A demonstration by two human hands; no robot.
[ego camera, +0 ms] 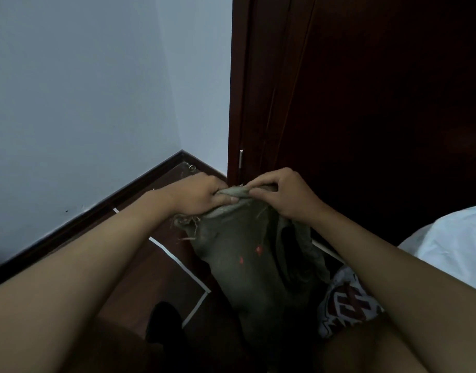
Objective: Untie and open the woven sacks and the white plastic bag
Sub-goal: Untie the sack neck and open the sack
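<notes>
1. A grey-green woven sack (239, 254) stands on the dark wooden floor (140, 265), in the middle of the view.
2. The left hand (197, 193) grips the bunched top of the sack from the left side.
3. The right hand (284, 193) pinches the same top from the right, fingers curled.
4. Loose frayed threads (187, 224) hang below the left hand.
5. A white plastic bag (452, 243) lies at the right edge.
6. A dark brown door (366, 103) is behind the sack; a pale wall (83, 90) is on the left.
7. White tape lines (177, 262) cross the floor.
</notes>
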